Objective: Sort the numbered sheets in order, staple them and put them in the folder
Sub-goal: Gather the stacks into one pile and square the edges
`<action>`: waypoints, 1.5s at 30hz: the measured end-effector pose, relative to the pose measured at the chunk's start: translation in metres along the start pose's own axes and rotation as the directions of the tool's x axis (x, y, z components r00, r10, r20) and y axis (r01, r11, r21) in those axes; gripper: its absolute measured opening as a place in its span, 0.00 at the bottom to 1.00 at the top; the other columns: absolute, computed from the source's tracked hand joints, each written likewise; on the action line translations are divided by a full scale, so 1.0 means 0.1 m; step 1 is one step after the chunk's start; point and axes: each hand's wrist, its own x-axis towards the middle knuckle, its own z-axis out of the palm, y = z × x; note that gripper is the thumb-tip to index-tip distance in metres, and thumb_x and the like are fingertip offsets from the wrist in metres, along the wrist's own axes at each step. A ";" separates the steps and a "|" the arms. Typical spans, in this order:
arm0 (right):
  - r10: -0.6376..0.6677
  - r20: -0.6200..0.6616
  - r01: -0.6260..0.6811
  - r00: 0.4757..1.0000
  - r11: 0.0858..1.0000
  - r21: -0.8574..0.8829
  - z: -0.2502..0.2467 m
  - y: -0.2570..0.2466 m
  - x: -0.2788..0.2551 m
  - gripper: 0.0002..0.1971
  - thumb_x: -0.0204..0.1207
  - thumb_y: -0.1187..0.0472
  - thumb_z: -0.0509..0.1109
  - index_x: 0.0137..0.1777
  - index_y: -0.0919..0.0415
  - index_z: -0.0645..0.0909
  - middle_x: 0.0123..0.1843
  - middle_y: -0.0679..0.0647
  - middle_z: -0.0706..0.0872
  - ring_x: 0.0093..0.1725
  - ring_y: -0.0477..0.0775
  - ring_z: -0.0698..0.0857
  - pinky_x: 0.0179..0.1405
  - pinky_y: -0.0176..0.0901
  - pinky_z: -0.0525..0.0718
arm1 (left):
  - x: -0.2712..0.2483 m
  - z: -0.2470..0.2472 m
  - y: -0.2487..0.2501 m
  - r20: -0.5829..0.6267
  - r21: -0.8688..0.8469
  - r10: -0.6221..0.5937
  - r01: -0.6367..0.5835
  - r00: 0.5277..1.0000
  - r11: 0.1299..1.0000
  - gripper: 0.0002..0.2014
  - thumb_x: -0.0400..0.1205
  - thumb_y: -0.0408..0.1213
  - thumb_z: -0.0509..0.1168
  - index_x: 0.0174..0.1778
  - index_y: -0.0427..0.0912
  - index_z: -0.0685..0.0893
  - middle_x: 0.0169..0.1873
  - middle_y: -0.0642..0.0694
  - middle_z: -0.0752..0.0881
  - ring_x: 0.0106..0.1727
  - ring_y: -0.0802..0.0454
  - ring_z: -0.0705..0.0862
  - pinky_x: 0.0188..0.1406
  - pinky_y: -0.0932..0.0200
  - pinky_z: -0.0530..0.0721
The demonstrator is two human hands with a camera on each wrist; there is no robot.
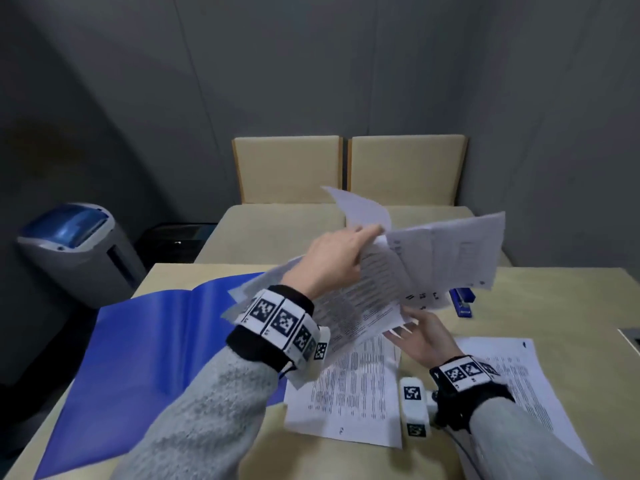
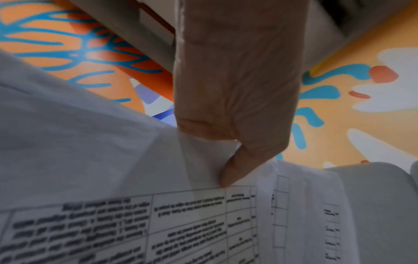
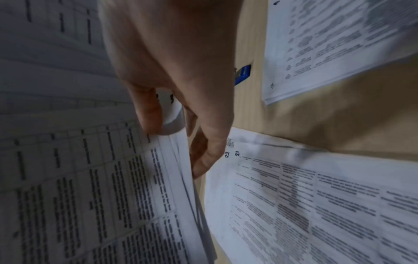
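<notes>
Both hands hold a fanned stack of sheets [image 1: 398, 271] above the table [image 1: 554, 306]: left hand [image 1: 332, 261] pinching the top edge, right hand [image 1: 424, 336] clamped on the bottom corner. Best to keep the printed numbers visible while leafing. Sorted piles [image 1: 353, 386], an open blue folder [image 1: 145, 341] and a stapler [image 1: 460, 301] lie below; cushioned seats [image 1: 346, 168] stand beyond.

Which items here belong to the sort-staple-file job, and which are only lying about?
Job: fanned sheets held by left hand and right hand; sheets on table; stapler; folder.
Lying about: bin; bench.
</notes>
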 end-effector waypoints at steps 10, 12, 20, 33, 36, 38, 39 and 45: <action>-0.033 0.094 0.023 0.995 0.994 0.109 0.11 -0.05 0.07 0.13 0.66 0.68 0.69 0.51 0.63 0.80 0.52 0.56 0.81 0.52 0.60 0.81 0.53 0.53 0.81 | 0.02 -0.20 -0.12 -0.009 0.004 -0.002 0.002 1.000 1.000 0.31 0.82 0.30 0.57 0.80 0.58 0.58 0.62 0.46 0.80 0.49 0.54 0.74 0.46 0.60 0.70; -0.059 0.109 0.049 0.992 0.995 0.092 0.13 -0.09 0.07 0.13 0.67 0.64 0.74 0.52 0.62 0.80 0.52 0.55 0.82 0.57 0.59 0.80 0.59 0.55 0.80 | 0.00 -0.18 -0.24 -0.018 -0.123 -0.052 0.050 0.998 0.991 0.31 0.82 0.28 0.57 0.79 0.57 0.62 0.57 0.50 0.81 0.44 0.60 0.75 0.43 0.67 0.72; -0.160 0.093 0.170 0.983 0.980 -0.105 0.13 -0.34 0.21 0.23 0.77 0.66 0.69 0.68 0.46 0.72 0.64 0.53 0.78 0.68 0.57 0.74 0.72 0.59 0.73 | -0.22 0.22 -0.72 -0.130 -0.562 -0.284 0.165 0.950 0.811 0.18 0.81 0.27 0.58 0.66 0.43 0.75 0.58 0.47 0.83 0.57 0.55 0.81 0.60 0.57 0.77; -0.237 0.222 0.291 0.946 0.923 -0.253 0.43 -0.48 0.05 0.27 0.52 0.49 0.85 0.51 0.46 0.78 0.53 0.37 0.85 0.59 0.41 0.77 0.66 0.57 0.65 | -0.18 -0.17 -0.62 -0.140 -0.566 -0.257 0.135 0.956 0.813 0.26 0.82 0.23 0.58 0.76 0.45 0.69 0.67 0.52 0.77 0.67 0.61 0.76 0.64 0.72 0.69; -0.240 0.213 0.303 0.947 0.890 -0.342 0.41 -0.49 0.02 0.19 0.61 0.52 0.82 0.50 0.54 0.82 0.51 0.43 0.88 0.58 0.46 0.80 0.67 0.52 0.68 | -0.20 -0.05 -0.75 -0.106 -0.802 -0.334 0.118 0.937 0.585 0.23 0.81 0.18 0.59 0.64 0.49 0.74 0.54 0.55 0.83 0.49 0.70 0.83 0.51 0.72 0.80; -0.257 0.172 0.303 0.951 0.883 -0.357 0.40 -0.41 -0.02 0.15 0.66 0.59 0.80 0.51 0.62 0.84 0.48 0.52 0.90 0.56 0.53 0.83 0.64 0.50 0.77 | -0.25 0.19 -0.81 -0.055 -0.837 -0.401 0.177 0.915 0.518 0.20 0.81 0.20 0.60 0.58 0.53 0.77 0.52 0.54 0.85 0.49 0.63 0.85 0.53 0.63 0.83; -0.262 0.156 0.301 0.952 0.889 -0.346 0.38 -0.36 -0.01 0.13 0.73 0.65 0.74 0.56 0.65 0.83 0.51 0.56 0.90 0.58 0.55 0.84 0.67 0.53 0.77 | -0.29 0.33 -0.80 -0.048 -0.840 -0.432 0.198 0.901 0.506 0.19 0.82 0.22 0.61 0.57 0.54 0.78 0.52 0.54 0.86 0.51 0.59 0.85 0.56 0.58 0.83; -0.371 0.154 0.402 0.916 0.846 -0.349 0.42 -0.31 -0.12 0.12 0.79 0.70 0.65 0.62 0.64 0.82 0.60 0.60 0.87 0.61 0.58 0.86 0.63 0.53 0.81 | -0.36 0.75 -0.54 -0.271 -0.782 -0.627 0.212 0.731 0.586 0.10 0.84 0.30 0.59 0.56 0.50 0.74 0.42 0.54 0.83 0.40 0.56 0.81 0.38 0.57 0.81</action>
